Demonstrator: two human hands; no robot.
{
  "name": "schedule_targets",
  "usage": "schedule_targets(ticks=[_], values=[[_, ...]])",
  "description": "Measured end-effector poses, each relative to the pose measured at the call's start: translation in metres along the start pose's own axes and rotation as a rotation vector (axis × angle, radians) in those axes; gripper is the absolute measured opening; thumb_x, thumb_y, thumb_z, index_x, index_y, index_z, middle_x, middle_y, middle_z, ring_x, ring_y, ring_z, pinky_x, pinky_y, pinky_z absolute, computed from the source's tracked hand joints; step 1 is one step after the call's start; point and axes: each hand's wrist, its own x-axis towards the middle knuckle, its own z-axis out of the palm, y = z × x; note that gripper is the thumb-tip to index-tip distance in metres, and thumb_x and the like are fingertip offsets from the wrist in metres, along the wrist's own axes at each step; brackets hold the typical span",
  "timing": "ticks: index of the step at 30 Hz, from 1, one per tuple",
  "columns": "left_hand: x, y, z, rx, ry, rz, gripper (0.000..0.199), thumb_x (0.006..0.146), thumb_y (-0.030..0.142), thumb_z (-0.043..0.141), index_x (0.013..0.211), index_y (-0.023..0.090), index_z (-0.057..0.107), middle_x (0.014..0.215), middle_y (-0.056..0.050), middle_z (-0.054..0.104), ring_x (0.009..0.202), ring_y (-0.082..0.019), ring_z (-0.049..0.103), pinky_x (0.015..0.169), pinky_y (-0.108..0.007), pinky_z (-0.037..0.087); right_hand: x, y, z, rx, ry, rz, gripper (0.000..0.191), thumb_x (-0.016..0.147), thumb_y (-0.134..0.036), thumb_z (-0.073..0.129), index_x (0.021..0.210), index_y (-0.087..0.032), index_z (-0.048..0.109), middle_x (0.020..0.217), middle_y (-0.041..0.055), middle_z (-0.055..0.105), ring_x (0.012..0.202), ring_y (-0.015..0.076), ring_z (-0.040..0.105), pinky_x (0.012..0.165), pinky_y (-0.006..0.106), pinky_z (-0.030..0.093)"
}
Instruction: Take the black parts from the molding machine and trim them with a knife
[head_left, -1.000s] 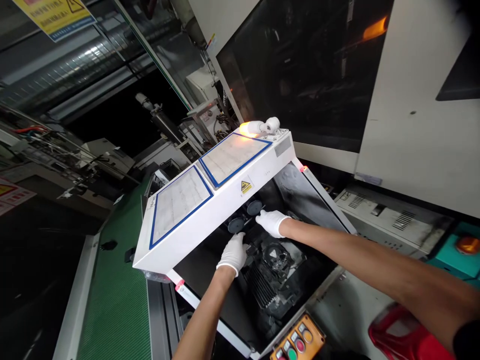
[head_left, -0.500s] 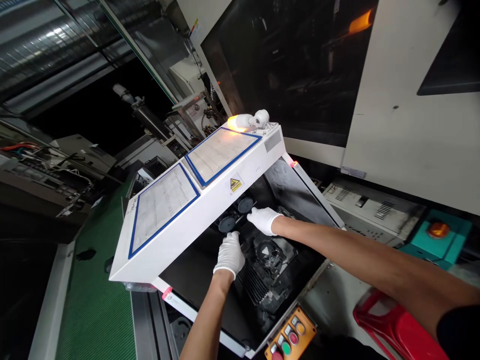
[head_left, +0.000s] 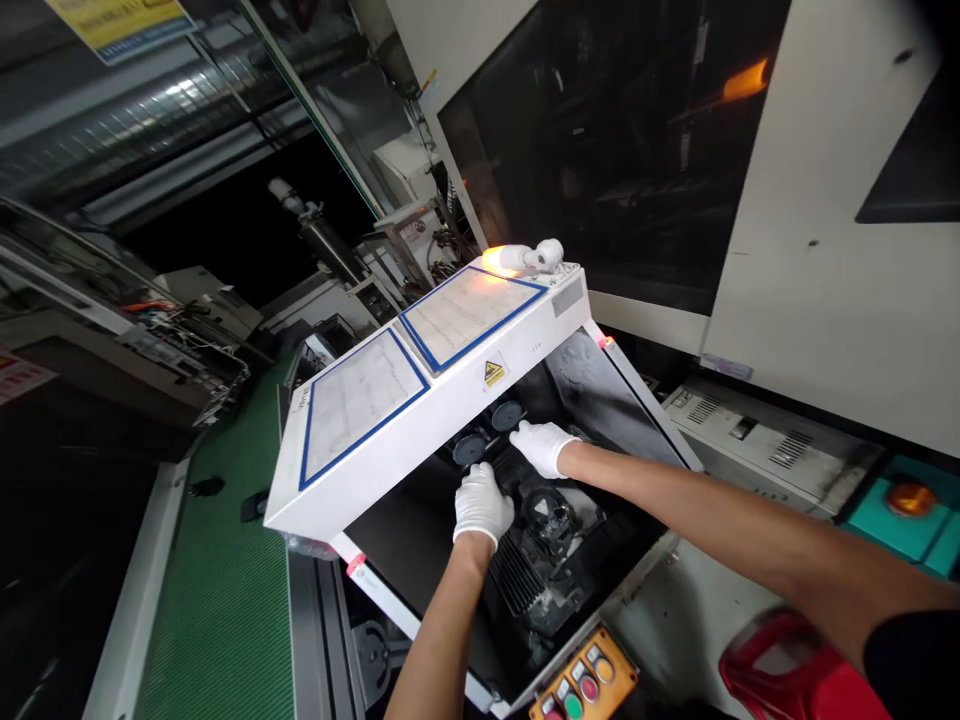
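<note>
Inside a white-framed machine bay, both of my hands wear white gloves. My left hand [head_left: 484, 508] is closed, its fingers curled just below a round dark disc [head_left: 469, 450]. My right hand [head_left: 543, 449] is also closed, fingertips beside a second round disc [head_left: 507, 416]. Whatever lies in the fingers is hidden by the gloves and the dark interior. Beneath the hands is a black fixture [head_left: 551, 525] with a ribbed section [head_left: 517, 580] and a pale triangular mark.
The white hood [head_left: 442, 415] overhangs the bay, with a lit orange lamp [head_left: 510, 261] on top. An orange button box [head_left: 589, 680] sits at the front edge. A green conveyor belt [head_left: 217, 570] runs at left; a red plastic stool [head_left: 795, 665] stands at lower right.
The view has shifted, so the machine sits farther right in the picture. Both hands stay closed beside the two discs, with little change in their grip.
</note>
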Motion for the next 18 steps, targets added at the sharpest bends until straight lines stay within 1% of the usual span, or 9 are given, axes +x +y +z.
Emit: schedule_targets(ticks=[3,5,7,9,10,12,14,16,18], values=[[0.0,0.002,-0.006,-0.044,-0.002,0.013,0.048,0.073,0.024,0.067,0.117,0.01,0.055,0.117,-0.02,0.062,0.105,-0.034,0.065,0.09,-0.044,0.053,-0.004,-0.003,-0.001,-0.031,0.017,0.004,0.039,0.097,-0.03,0.071,0.128,-0.013,0.056,0.121,0.0107,0.055,0.098,0.0218,0.06,0.085,0.038,0.058],[-0.004,0.003,-0.01,-0.115,0.029,0.045,0.064,0.07,0.021,0.07,0.13,0.009,0.051,0.128,-0.022,0.059,0.118,-0.038,0.059,0.099,-0.049,0.049,-0.007,-0.002,-0.003,-0.052,0.03,-0.001,0.039,0.097,-0.032,0.071,0.128,-0.013,0.056,0.122,0.0109,0.055,0.101,0.023,0.06,0.087,0.04,0.057],[-0.017,0.0,-0.009,-0.202,0.1,0.069,0.079,0.073,0.02,0.069,0.145,0.01,0.038,0.149,-0.023,0.044,0.138,-0.04,0.042,0.114,-0.053,0.037,-0.01,0.0,-0.006,-0.063,0.046,-0.008,0.044,0.097,-0.035,0.071,0.132,-0.014,0.054,0.127,0.0114,0.052,0.107,0.0254,0.057,0.092,0.044,0.055],[-0.043,-0.007,0.0,-0.293,0.175,0.059,0.079,0.083,0.019,0.06,0.154,0.013,0.026,0.162,-0.019,0.028,0.15,-0.035,0.024,0.123,-0.051,0.023,-0.018,-0.002,-0.006,-0.064,0.079,-0.017,0.06,0.093,-0.038,0.074,0.142,-0.015,0.047,0.139,0.014,0.045,0.122,0.0316,0.049,0.104,0.051,0.046],[-0.063,-0.011,0.008,-0.339,0.198,0.041,0.074,0.088,0.019,0.054,0.155,0.015,0.024,0.164,-0.016,0.026,0.152,-0.031,0.021,0.125,-0.048,0.021,-0.025,-0.008,-0.003,-0.06,0.106,-0.02,0.07,0.092,-0.037,0.074,0.148,-0.014,0.039,0.146,0.0166,0.038,0.131,0.0353,0.04,0.111,0.055,0.037],[-0.116,-0.022,0.032,-0.43,0.205,-0.023,0.06,0.095,0.021,0.043,0.154,0.019,0.03,0.161,-0.01,0.034,0.15,-0.024,0.029,0.126,-0.042,0.025,-0.05,-0.027,0.014,-0.036,0.157,-0.031,0.079,0.096,-0.032,0.067,0.156,-0.007,0.022,0.158,0.0207,0.018,0.144,0.0391,0.015,0.121,0.057,0.015],[-0.182,-0.031,0.065,-0.512,0.164,-0.141,0.05,0.098,0.024,0.038,0.148,0.023,0.041,0.153,-0.006,0.048,0.143,-0.02,0.042,0.123,-0.037,0.033,-0.089,-0.058,0.046,0.015,0.148,-0.065,0.065,0.106,-0.03,0.045,0.158,-0.005,0.015,0.161,0.0188,0.009,0.148,0.0357,0.007,0.123,0.053,0.009],[-0.256,-0.033,0.101,-0.579,0.089,-0.33,0.045,0.099,0.025,0.035,0.141,0.024,0.052,0.143,-0.005,0.06,0.133,-0.018,0.054,0.118,-0.034,0.041,-0.134,-0.094,0.092,0.078,0.0,-0.168,0.05,0.108,-0.031,0.036,0.155,-0.014,0.032,0.155,0.0134,0.032,0.138,0.0294,0.034,0.118,0.042,0.028],[-0.33,-0.028,0.135,-0.634,-0.018,-0.549,0.043,0.099,0.025,0.032,0.132,0.025,0.059,0.135,-0.004,0.066,0.128,-0.016,0.06,0.113,-0.031,0.047,-0.174,-0.126,0.141,0.123,-0.229,-0.284,0.049,0.103,-0.033,0.05,0.15,-0.023,0.043,0.134,0.0085,0.056,0.11,0.0247,0.059,0.097,0.033,0.048]])
